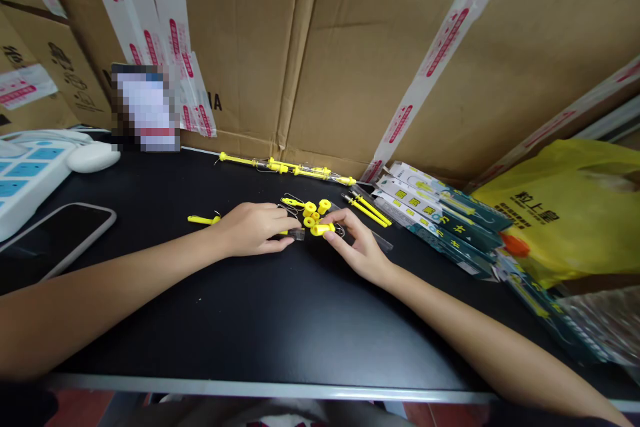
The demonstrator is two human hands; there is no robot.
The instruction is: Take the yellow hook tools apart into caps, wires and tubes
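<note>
L hand [260,228] fingers grip clear tube [299,234]; too hard a squeeze may crack it. R hand [364,250] fingers pinch yellow cap [320,230]; poss. slip into nearby loose caps [309,209].

Left hand [257,229] and right hand [361,248] bare, with slim fingers. Both forearms bare too, long and thin, wider toward elbows. Left sleeve [27,404] very dark, almost black, plain where it shows. Right sleeve [510,415] same dark color. Past near edge of table [280,320], bit of grey and whitish clothes [285,408] with small red and dark patches, kind too blurry to tell.
</note>
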